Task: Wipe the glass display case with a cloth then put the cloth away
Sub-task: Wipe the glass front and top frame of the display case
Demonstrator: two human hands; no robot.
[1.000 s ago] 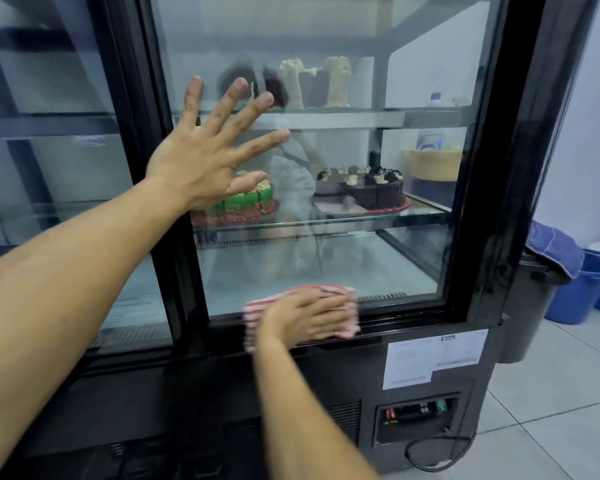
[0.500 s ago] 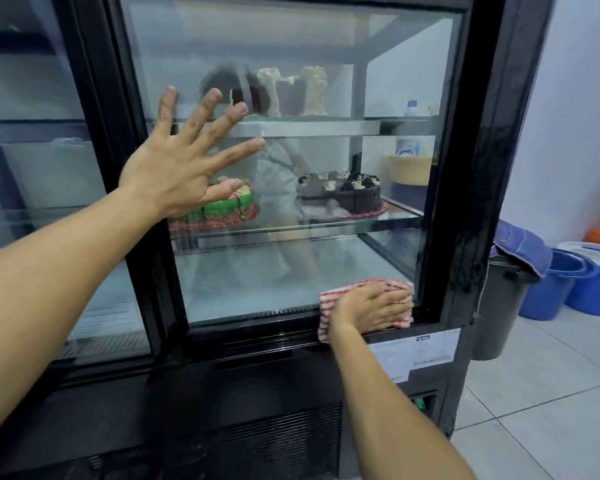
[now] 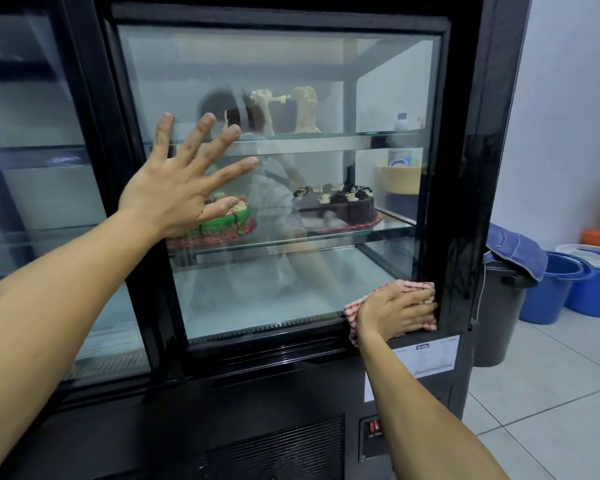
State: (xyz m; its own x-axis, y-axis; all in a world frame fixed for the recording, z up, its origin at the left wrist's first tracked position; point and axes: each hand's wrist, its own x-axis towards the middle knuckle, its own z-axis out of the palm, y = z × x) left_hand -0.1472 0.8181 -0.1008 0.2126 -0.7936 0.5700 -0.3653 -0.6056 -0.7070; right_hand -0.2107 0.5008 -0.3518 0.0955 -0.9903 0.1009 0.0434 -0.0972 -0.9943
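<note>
The black-framed glass display case (image 3: 465,168) fills the view, its front pane (image 3: 291,81) facing me. My left hand (image 3: 174,192) lies flat on the upper left of the pane with its fingers spread. My right hand (image 3: 392,311) presses a red-and-white checked cloth (image 3: 420,287) against the pane's bottom right corner, up against the right frame. The fingers lie flat across the cloth, which shows above and to the left of the hand.
Inside the case stand a green cake (image 3: 229,220) and a chocolate cake (image 3: 343,206). A second glass case (image 3: 32,168) adjoins on the left. On the tiled floor (image 3: 534,410) to the right stand a dark bin (image 3: 499,306) with a blue cloth (image 3: 513,247) over it and blue buckets (image 3: 555,285).
My right hand has slid the cloth to the right along the bottom of the pane, from the middle to the right corner. My left hand stays flat on the glass.
</note>
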